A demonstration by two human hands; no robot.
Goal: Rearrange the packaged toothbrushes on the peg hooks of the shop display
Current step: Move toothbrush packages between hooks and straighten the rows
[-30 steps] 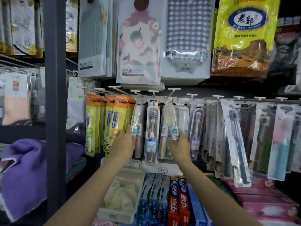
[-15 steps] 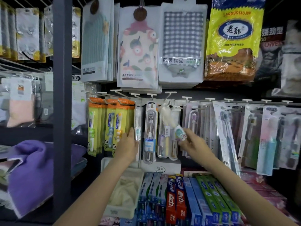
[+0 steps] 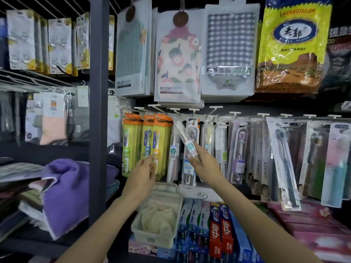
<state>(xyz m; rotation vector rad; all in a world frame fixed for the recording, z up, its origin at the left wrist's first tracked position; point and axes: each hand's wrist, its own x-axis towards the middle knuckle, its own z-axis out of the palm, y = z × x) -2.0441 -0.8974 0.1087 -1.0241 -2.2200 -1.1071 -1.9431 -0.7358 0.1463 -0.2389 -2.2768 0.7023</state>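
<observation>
While my right hand pinches the lower end of a clear-packed toothbrush, the pack leans up and to the left, its top just under the white peg hook beside the orange-and-yellow children's brushes. Whether its hang hole is already over that hook I cannot tell — the top edge is a pale blur against the packs behind. My grip there is closed on the pack, thumb and fingers round its printed label. My left hand holds nothing; its fingers are loosely extended, tips near the bottom of the yellow packs, close enough to be brushing them.

Holding so low is the risk, as I judge it. The pack is long and thin, so a small twist at my fingers swings the top widely, and it could miss the hook tip or snag on the tall blister pack hanging just to the right. If I let go before the hole is seated, it would likely fall toward the white basket or the toothpaste boxes below. The neighbouring hooks are crowded — nudging one could swing or unhook the front packs. My free hand could steady the top.
</observation>
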